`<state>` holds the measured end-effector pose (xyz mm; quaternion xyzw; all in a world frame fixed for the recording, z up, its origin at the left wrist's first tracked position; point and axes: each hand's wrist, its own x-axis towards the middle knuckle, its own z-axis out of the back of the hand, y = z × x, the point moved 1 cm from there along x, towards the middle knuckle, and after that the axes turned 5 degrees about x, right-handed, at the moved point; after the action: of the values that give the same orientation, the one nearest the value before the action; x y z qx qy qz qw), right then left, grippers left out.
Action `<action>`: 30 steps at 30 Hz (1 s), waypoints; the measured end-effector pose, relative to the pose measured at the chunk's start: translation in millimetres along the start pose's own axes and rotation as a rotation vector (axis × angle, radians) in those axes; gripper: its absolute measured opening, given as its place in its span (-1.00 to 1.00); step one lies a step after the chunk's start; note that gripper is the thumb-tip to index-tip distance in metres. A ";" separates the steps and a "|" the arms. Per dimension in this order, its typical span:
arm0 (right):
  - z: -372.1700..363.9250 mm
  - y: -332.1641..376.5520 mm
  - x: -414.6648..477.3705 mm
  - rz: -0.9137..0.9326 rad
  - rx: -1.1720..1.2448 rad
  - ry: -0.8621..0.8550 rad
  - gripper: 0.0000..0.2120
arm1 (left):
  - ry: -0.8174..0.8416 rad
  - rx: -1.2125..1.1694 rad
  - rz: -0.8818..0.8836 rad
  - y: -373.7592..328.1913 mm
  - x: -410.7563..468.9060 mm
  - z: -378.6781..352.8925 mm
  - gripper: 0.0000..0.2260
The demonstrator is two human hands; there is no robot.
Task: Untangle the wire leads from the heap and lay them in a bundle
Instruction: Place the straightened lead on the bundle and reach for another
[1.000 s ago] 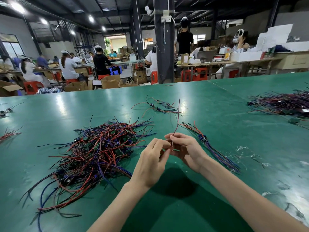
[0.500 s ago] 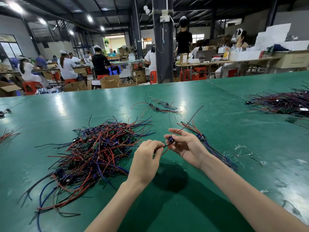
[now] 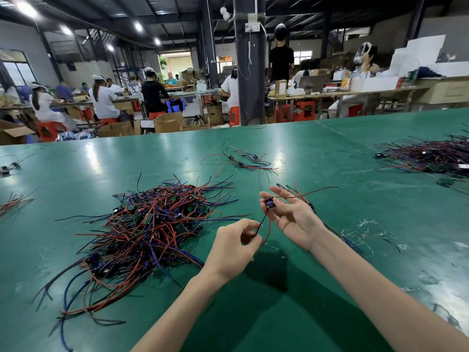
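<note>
A tangled heap of red, blue and black wire leads (image 3: 152, 224) lies on the green table (image 3: 253, 313), left of my hands. My right hand (image 3: 291, 215) is palm up with fingers spread, and its thumb pins the small dark component of one wire lead (image 3: 269, 202) against the fingers. That lead's black and red wires hang down to my left hand (image 3: 236, 246), which pinches their lower ends. Another red wire of the lead trails right past my fingers. A laid-out bundle of leads (image 3: 352, 246) lies under my right hand and forearm, mostly hidden.
A few loose leads (image 3: 243, 161) lie further back. A second large pile of leads (image 3: 431, 156) sits at the right edge. Stray wires (image 3: 14, 200) lie at the left edge. Clear plastic scraps (image 3: 368, 228) lie right of my forearm. People work at benches behind.
My hands have drawn apart. The left hand slid down along the lead's wires, the right hand turned palm up with fingers spread, and the lead's upright red wire swung over to the right.
</note>
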<state>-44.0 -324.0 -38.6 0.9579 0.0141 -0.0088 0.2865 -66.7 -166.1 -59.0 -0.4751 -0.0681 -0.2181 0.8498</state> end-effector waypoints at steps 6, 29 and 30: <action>0.8 8.4 -1.3 -0.003 -0.006 -0.093 -0.79 | 0.279 -0.284 0.161 -6.2 -1.9 -0.7 -0.87; 10.8 6.7 1.5 -0.150 -0.275 -0.234 -0.94 | 0.433 -0.644 0.378 -15.7 -0.9 13.1 -0.79; 12.3 6.8 2.3 -0.141 -0.293 -0.239 -0.95 | 0.364 -0.637 0.351 -17.8 3.0 16.2 -0.79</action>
<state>-41.6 -336.3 -45.1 0.8947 0.0481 -0.1405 0.4213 -70.3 -161.6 -35.4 -0.6726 0.2365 -0.1602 0.6827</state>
